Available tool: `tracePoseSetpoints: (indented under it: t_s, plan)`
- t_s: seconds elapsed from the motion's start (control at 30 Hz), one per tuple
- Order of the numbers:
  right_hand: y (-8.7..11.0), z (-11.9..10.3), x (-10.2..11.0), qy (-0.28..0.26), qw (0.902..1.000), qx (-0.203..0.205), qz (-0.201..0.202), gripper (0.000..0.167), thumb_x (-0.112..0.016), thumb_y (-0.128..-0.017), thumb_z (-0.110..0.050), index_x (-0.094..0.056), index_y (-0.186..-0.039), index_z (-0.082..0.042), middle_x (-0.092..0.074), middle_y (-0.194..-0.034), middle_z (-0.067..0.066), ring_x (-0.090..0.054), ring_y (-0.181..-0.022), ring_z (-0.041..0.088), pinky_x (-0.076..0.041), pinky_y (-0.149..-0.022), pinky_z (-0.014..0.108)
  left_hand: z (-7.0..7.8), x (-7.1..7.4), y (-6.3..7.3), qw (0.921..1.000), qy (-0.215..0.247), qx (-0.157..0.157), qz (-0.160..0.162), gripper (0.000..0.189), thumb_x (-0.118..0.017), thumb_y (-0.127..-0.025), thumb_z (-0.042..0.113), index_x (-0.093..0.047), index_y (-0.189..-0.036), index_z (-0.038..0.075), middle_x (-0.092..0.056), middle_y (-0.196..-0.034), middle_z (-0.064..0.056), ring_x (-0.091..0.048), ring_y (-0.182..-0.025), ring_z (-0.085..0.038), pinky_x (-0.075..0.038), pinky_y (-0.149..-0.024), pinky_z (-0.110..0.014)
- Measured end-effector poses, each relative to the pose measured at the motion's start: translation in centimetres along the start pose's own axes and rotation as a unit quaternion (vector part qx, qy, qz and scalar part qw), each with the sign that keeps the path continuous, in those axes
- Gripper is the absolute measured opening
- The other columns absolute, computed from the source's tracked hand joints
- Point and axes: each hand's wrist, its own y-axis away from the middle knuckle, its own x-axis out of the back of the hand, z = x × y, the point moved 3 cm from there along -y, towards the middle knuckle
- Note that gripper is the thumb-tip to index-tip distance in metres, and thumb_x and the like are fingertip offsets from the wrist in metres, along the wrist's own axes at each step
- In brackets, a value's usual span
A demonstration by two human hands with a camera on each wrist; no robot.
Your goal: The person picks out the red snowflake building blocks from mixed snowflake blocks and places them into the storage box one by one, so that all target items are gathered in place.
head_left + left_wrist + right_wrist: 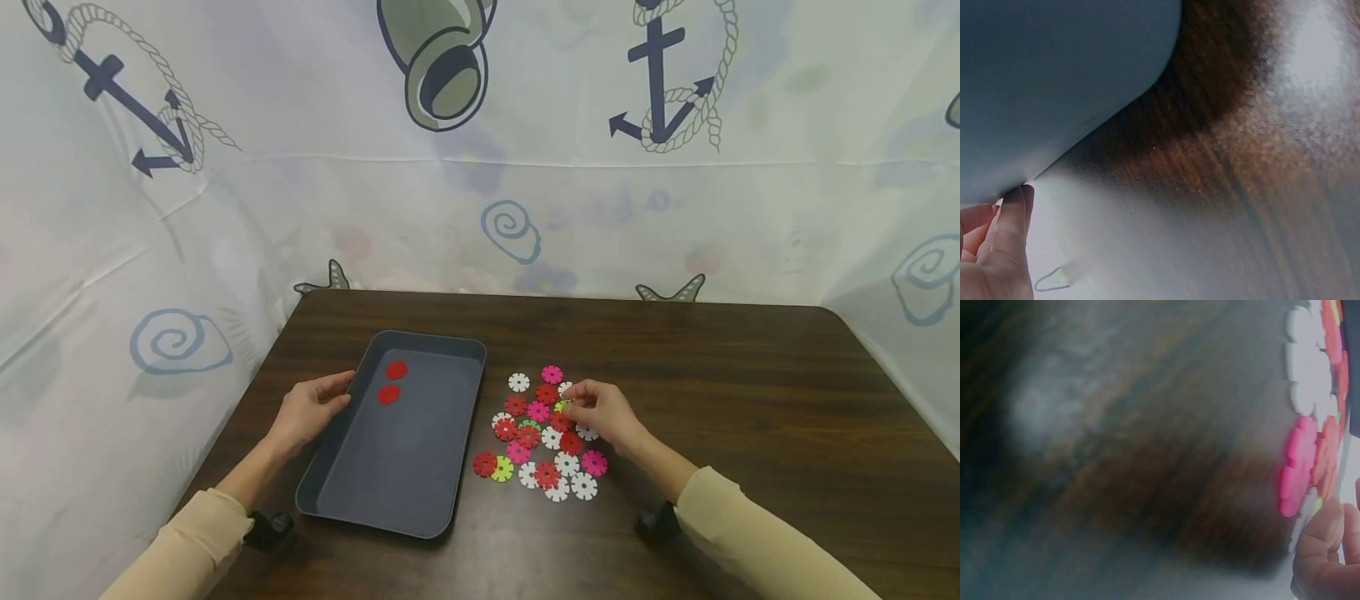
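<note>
In the head view my left hand (307,408) rests its fingertips against the left rim of a dark grey rectangular tray (393,467). The left wrist view has the fingers (1013,225) extended up to the tray's side. Two red notched discs (388,394) lie inside the tray, near its far left. My right hand (603,412) is over the far right of a cluster of notched plastic discs, fingers bent and thumb near the index finger. A red disc (560,422) lies right by those fingertips; whether they pinch one I cannot tell.
The cluster of white, red, pink, yellow and green discs, such as a pink disc (595,463), lies just right of the tray, some overlapping. Everything is on a dark wooden table (750,392). A patterned cloth (585,217) hangs behind and beside the table.
</note>
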Motion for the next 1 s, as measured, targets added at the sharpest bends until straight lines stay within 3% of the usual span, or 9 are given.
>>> tracePoseSetpoints:
  t_s: [0.23, 1.0]
  plan:
    - [0.34, -0.04, -0.45, 0.066, 0.9975, 0.024, -0.008, 0.022, -0.070, -0.082, -0.004, -0.064, -0.102, 0.004, -0.056, -0.079, 0.006, -0.047, -0.068, 0.015, -0.041, -0.055, 0.022, -0.01, 0.01, 0.01, 1.0000, -0.002, -0.001, 0.002, 0.044, -0.057, -0.093, 0.009, -0.048, -0.135, -0.001, -0.054, -0.129, -0.024, -0.054, -0.116, -0.039, -0.052, -0.082, -0.037]
    - [0.39, -0.37, -0.91, 0.161, 0.9855, 0.054, 0.001, 0.021, -0.075, -0.077, -0.003, -0.065, -0.095, 0.001, -0.055, -0.076, 0.005, -0.046, -0.069, 0.015, -0.041, -0.059, 0.026, -0.16, -0.15, -0.08, 1.0000, 0.006, 0.002, 0.001, 0.044, -0.056, -0.093, 0.008, -0.048, -0.136, -0.001, -0.053, -0.130, -0.024, -0.054, -0.117, -0.039, -0.051, -0.082, -0.034]
